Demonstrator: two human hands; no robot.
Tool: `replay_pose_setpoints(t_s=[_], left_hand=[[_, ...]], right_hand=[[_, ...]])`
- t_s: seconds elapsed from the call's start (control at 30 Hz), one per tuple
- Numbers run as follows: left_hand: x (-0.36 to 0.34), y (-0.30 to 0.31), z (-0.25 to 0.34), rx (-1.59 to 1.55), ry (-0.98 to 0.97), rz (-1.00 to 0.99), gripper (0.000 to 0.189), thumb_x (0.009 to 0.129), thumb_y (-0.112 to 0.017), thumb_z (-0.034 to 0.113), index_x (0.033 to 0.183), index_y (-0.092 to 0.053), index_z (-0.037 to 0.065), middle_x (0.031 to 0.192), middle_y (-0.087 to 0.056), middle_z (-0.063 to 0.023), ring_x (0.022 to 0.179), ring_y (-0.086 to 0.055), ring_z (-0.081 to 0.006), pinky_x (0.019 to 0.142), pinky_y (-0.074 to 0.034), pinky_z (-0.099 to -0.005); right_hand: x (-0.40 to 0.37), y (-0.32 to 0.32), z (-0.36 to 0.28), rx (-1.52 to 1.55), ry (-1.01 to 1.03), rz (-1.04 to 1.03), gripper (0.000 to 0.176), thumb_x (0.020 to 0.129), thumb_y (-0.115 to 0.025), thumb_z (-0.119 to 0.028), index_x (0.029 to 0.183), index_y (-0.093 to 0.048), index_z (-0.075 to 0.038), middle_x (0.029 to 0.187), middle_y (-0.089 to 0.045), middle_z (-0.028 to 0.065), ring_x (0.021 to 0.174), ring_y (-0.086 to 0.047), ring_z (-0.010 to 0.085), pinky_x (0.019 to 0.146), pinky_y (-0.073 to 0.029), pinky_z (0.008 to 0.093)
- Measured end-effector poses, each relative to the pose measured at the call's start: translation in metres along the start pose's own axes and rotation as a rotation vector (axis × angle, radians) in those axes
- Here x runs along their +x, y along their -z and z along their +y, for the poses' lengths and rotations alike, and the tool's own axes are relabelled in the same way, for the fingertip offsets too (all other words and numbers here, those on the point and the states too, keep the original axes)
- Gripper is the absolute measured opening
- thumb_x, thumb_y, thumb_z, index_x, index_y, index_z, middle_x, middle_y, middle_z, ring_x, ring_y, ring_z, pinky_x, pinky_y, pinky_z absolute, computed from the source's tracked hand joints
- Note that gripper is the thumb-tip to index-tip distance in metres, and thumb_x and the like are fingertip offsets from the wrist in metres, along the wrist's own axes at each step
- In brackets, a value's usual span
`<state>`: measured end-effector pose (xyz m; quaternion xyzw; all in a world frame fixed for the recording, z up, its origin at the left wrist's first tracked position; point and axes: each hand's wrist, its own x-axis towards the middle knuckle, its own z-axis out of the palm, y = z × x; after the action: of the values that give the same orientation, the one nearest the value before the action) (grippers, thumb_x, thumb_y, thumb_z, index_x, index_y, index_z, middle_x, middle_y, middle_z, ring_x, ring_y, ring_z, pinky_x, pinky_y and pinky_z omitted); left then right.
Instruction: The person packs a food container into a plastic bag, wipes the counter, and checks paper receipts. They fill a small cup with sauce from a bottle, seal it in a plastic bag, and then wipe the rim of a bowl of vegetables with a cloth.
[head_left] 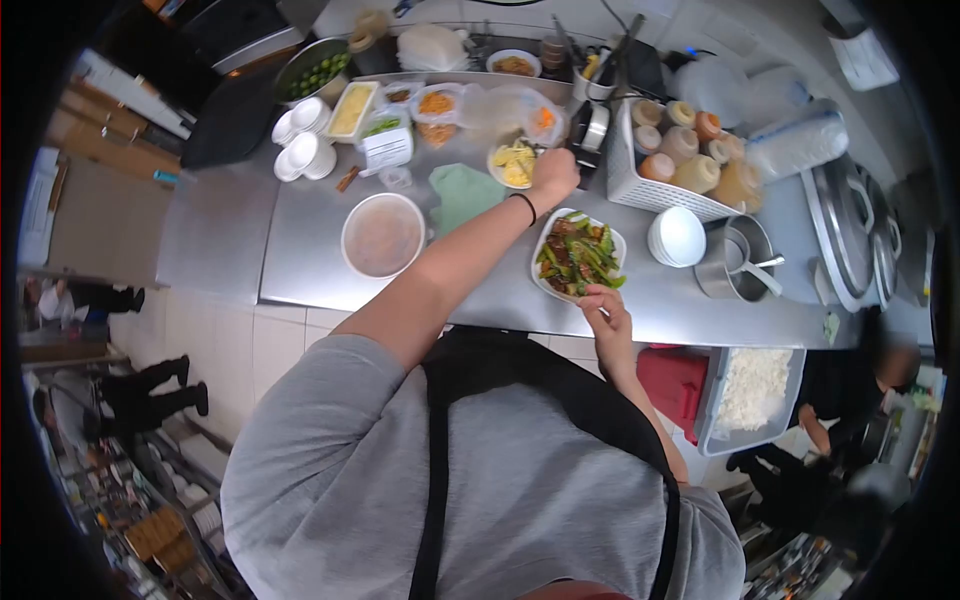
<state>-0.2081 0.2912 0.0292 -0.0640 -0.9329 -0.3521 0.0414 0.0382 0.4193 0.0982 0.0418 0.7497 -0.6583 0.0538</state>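
Note:
My left hand (555, 178) reaches across the counter with its fingers curled closed, beside a bowl of pale yellow strips (514, 165) and a black-and-silver dispenser (590, 138). What its fingers hold, if anything, is hidden. A black band circles that wrist. Just below it stands a white dish (541, 272) filled with stir-fried green vegetables and brown meat (580, 252). The fingertips of my right hand (608, 318) pinch the near rim of this dish. A green cloth (465, 198) lies left of the dish, partly behind my left forearm.
A lidded round tub (383, 236) sits left. Several topping containers line the back. On the right are a white basket (665, 195) of sauce bottles, stacked white bowls (677, 237) and a metal pot (735, 260). A rice tub (752, 390) stands below the edge, near another person (850, 390).

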Motion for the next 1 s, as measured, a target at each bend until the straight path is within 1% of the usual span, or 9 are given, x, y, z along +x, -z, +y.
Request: replay_pose_setpoints(t_s=[0.03,0.17,0.2,0.33,0.43,0.5,0.57,0.77,1.0], left_hand=[[-0.006,0.018,-0.001,-0.176,0.015,0.064,0.008,0.068,-0.064,0.012,0.068,-0.064,0.005,0.069,-0.063,-0.0132,0.069,-0.061,-0.0239,0.065,-0.047,-0.0333],[-0.059,0.154,-0.029,-0.954,-0.012,0.134,0.014,0.072,-0.066,0.013,0.082,-0.063,0.003,0.084,-0.063,-0.0027,0.075,-0.058,-0.0111,0.065,-0.044,-0.0251],[-0.079,0.186,-0.044,-1.038,0.230,0.191,0.016,0.072,-0.066,0.011,0.086,-0.062,0.003,0.087,-0.063,-0.0027,0.079,-0.058,-0.0113,0.065,-0.043,-0.0222],[-0.149,0.264,-0.137,-1.096,0.380,0.404,0.014,0.072,-0.066,0.010,0.083,-0.060,0.005,0.082,-0.063,-0.0027,0.073,-0.057,-0.0081,0.064,-0.042,-0.0200],[-0.167,0.261,-0.210,-1.220,0.497,0.491,0.012,0.073,-0.065,0.008,0.083,-0.059,0.005,0.082,-0.063,-0.0045,0.074,-0.058,-0.0088,0.061,-0.042,-0.0179],[-0.169,0.242,-0.249,-0.994,0.693,0.367,0.016,0.077,-0.062,0.009,0.090,-0.057,0.002,0.083,-0.061,-0.0064,0.068,-0.059,-0.0122,0.054,-0.045,-0.0200],[-0.171,0.213,-0.253,-1.102,0.785,0.369,0.019,0.078,-0.061,0.009,0.094,-0.055,0.000,0.084,-0.061,-0.0097,0.070,-0.061,-0.0159,0.056,-0.051,-0.0251],[-0.185,0.195,-0.273,-1.064,0.842,0.097,0.012,0.081,-0.054,0.009,0.090,-0.058,0.002,0.076,-0.060,-0.0086,0.061,-0.059,-0.0181,0.053,-0.049,-0.0313],[-0.176,0.197,-0.288,-0.862,0.717,0.100,0.014,0.077,-0.059,0.010,0.091,-0.059,0.006,0.075,-0.060,-0.0065,0.062,-0.058,-0.0171,0.055,-0.048,-0.0301]], right_hand=[[0.002,-0.004,-0.002,-0.024,0.009,-0.022,0.009,0.080,-0.057,-0.009,0.082,-0.061,-0.001,0.107,-0.050,0.0080,0.088,-0.052,0.0125,0.074,-0.043,0.0248],[0.015,-0.034,0.007,-0.019,0.053,-0.198,0.011,0.077,-0.063,-0.012,0.076,-0.060,-0.001,0.105,-0.050,0.0080,0.084,-0.052,0.0123,0.070,-0.043,0.0243],[0.024,-0.050,0.013,-0.048,0.070,-0.231,0.017,0.073,-0.067,-0.015,0.070,-0.058,-0.001,0.102,-0.052,0.0073,0.082,-0.053,0.0125,0.067,-0.043,0.0251],[0.062,-0.135,0.016,-0.205,0.307,-0.465,0.029,0.068,-0.071,-0.025,0.064,-0.057,0.000,0.080,-0.058,0.0107,0.078,-0.054,0.0199,0.065,-0.042,0.0301],[0.085,-0.182,0.027,-0.437,0.144,-0.640,0.029,0.069,-0.072,-0.024,0.061,-0.057,-0.001,0.087,-0.058,0.0112,0.077,-0.055,0.0203,0.065,-0.042,0.0289],[0.104,-0.198,0.050,-0.491,0.223,-0.673,0.028,0.067,-0.073,-0.025,0.061,-0.059,-0.001,0.084,-0.058,0.0112,0.075,-0.055,0.0202,0.064,-0.042,0.0294],[0.123,-0.210,0.060,-0.543,0.293,-0.700,0.028,0.065,-0.074,-0.025,0.062,-0.060,-0.001,0.081,-0.059,0.0113,0.073,-0.056,0.0201,0.063,-0.042,0.0300],[0.154,-0.229,0.063,-0.525,0.353,-0.736,0.030,0.055,-0.078,-0.026,0.068,-0.064,-0.002,0.068,-0.060,0.0105,0.062,-0.058,0.0224,0.058,-0.043,0.0336],[0.148,-0.230,0.065,-0.932,0.638,-0.509,0.032,0.056,-0.075,-0.034,0.066,-0.061,-0.007,0.071,-0.061,0.0111,0.065,-0.059,0.0281,0.057,-0.044,0.0371]])
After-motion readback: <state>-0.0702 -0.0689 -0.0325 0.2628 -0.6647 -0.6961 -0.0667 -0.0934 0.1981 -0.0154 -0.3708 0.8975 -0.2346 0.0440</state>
